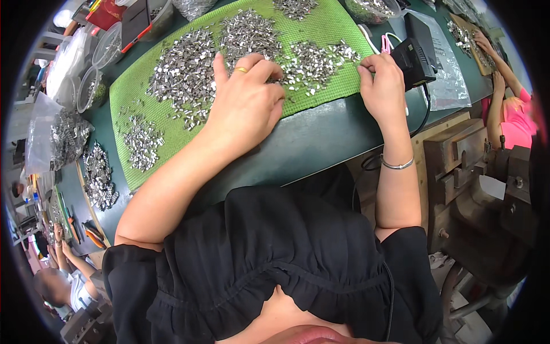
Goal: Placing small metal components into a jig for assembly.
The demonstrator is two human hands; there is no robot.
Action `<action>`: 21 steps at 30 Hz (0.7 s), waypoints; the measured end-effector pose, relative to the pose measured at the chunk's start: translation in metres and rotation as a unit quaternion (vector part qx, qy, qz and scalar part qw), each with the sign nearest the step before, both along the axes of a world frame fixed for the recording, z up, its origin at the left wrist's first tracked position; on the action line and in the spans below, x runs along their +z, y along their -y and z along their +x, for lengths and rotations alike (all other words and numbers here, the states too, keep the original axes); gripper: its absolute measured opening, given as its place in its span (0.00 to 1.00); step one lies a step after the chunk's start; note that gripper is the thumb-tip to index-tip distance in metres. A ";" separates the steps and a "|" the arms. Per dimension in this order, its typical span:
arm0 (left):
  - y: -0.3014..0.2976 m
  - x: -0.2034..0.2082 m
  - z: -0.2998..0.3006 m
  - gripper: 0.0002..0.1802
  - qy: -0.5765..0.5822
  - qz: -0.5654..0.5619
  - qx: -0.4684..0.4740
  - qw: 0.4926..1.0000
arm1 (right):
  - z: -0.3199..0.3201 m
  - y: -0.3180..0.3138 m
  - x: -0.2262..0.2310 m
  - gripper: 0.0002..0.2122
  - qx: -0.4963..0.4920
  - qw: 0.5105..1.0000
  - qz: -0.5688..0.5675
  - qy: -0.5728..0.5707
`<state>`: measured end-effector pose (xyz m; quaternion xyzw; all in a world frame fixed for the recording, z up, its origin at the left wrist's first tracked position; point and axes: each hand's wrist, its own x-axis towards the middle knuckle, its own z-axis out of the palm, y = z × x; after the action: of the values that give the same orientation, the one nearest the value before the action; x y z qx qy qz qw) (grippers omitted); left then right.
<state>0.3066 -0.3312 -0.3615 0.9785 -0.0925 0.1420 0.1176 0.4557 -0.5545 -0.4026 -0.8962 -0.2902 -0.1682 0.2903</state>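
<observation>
A green textured mat bears several heaps of small silvery metal pieces. My left hand, with a gold ring, is over the mat's near middle, between the large heap and a smaller heap. Its index finger and thumb curl together, while the little finger stretches out toward the large heap. Whatever the curled fingertips hold is hidden. At the mat's right edge is my right hand, thumb and index finger pinched together. Anything between those fingertips is too small to make out.
A black box-shaped device with a cable stands beside my right hand, next to a clear plastic bag. Clear tubs and bags of metal parts line the left. A heavy metal machine stands at right. Other people work on both sides.
</observation>
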 end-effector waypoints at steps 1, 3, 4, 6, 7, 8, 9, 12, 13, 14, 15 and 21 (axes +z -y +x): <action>-0.002 0.000 -0.001 0.04 -0.011 -0.003 -0.005 1.000 | 0.001 0.000 0.002 0.04 0.000 1.000 -0.006 -0.010; -0.003 -0.001 -0.003 0.04 -0.011 -0.004 -0.005 1.000 | 0.001 -0.001 0.002 0.03 0.000 1.000 -0.010 -0.022; -0.003 -0.001 -0.004 0.05 -0.009 -0.006 -0.003 1.000 | 0.000 -0.001 0.003 0.03 0.000 1.000 -0.019 -0.008; -0.003 0.001 -0.004 0.05 -0.013 -0.007 -0.002 1.000 | -0.005 -0.002 0.003 0.02 0.002 1.000 -0.027 0.004; -0.003 0.001 -0.004 0.05 -0.017 -0.008 0.000 1.000 | -0.012 -0.004 0.004 0.01 0.020 0.999 -0.017 0.021; -0.003 0.000 -0.003 0.05 -0.018 -0.007 0.002 1.000 | -0.019 -0.005 0.004 0.01 0.038 0.999 -0.007 0.037; -0.001 -0.001 -0.003 0.05 -0.010 -0.006 0.003 1.000 | -0.026 -0.006 0.003 0.01 0.052 0.998 -0.001 0.030; 0.003 0.000 -0.001 0.04 -0.001 0.005 0.000 1.000 | -0.036 -0.006 0.000 0.01 0.072 0.997 0.023 0.020; 0.005 0.000 0.000 0.04 0.002 0.017 -0.004 1.000 | -0.036 -0.003 0.001 0.02 0.088 0.995 0.040 0.008; 0.006 -0.001 0.000 0.04 0.002 0.015 -0.005 1.000 | -0.036 0.000 0.000 0.02 0.087 0.995 0.039 0.008; 0.008 0.000 0.000 0.03 0.004 0.029 -0.002 1.000 | -0.036 0.002 0.000 0.04 0.099 0.992 0.075 -0.016; 0.007 0.012 -0.010 0.05 -0.003 0.021 0.011 1.000 | -0.041 0.003 0.004 0.06 0.098 0.986 0.130 -0.032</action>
<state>0.2962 -0.3385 -0.3499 0.9821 -0.0841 0.1388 0.0957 0.4151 -0.5571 -0.3988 -0.8229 -0.3428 -0.1468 0.4286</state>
